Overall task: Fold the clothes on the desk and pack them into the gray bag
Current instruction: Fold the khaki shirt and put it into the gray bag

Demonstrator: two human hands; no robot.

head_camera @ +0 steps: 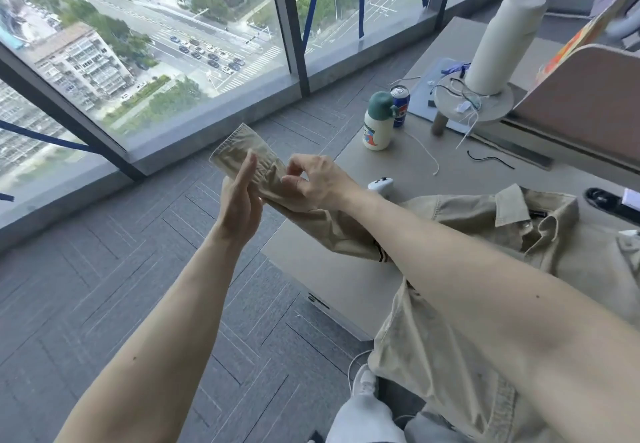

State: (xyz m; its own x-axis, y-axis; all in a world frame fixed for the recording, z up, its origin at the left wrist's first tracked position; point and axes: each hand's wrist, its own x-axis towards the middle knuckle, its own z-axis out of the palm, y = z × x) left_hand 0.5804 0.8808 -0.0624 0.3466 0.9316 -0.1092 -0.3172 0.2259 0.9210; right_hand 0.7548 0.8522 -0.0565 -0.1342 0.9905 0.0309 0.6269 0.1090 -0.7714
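Note:
A beige collared shirt [540, 234] lies spread over the light desk [332, 269], its lower part hanging over the near edge. One sleeve [239, 148] stretches out past the desk's left end, above the floor. My left hand [239, 200] is flat with straight fingers, pressed against the near side of the sleeve by the cuff. My right hand [311, 179] reaches across the shirt and pinches the sleeve fabric between thumb and fingers. The gray bag is not in view.
On the desk's far side stand a white bottle with a green lid [377, 120], a blue can [400, 105], a round lamp base with cables [474, 96] and a white cord [426, 151]. A small white device [381, 186] lies near my right hand. Floor-to-ceiling windows run along the left.

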